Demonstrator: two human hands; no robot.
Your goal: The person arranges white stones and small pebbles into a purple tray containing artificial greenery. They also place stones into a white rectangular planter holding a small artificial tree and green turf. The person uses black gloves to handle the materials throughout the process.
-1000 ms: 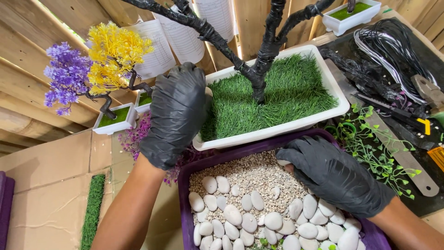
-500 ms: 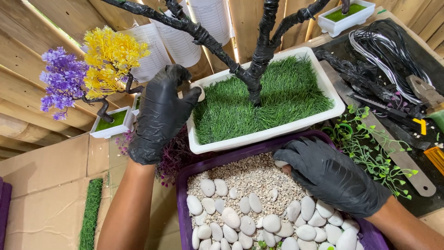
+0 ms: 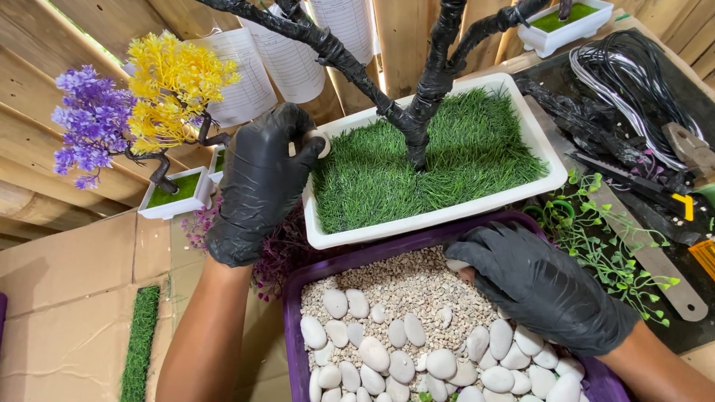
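L hand [image 3: 257, 186], black glove, is raised at the near-left corner of the white tray [image 3: 547, 160], fingers curled and pinching a white pebble [image 3: 320, 143] right over the tray rim. R hand [image 3: 540, 286], also gloved, lies palm-down in the purple bin [image 3: 294, 298], fingers bent into the gravel [image 3: 406, 286] at the bin's far edge w/ a pale stone under the fingertips; can't tell if it's actually gripped. The bin's near half is full of smooth white stones [image 3: 417, 357]. The white tray sits just behind the bin, touching or overlapping its rim, lined w/ fake grass [image 3: 477, 149] and w/ a black-wrapped tree trunk [image 3: 424, 97] upright in the middle, branches spreading up out of frame. Left of the L hand: small white pot w/ a purple-and-yellow mini tree [image 3: 141, 100]. Right of the tray: green vine sprigs [image 3: 603, 238], a metal ruler [image 3: 655, 264], a black wire bundle [image 3: 633, 82] on a dark mat. Cardboard [image 3: 67, 313] bottom left w/ a grass strip [image 3: 139, 342].
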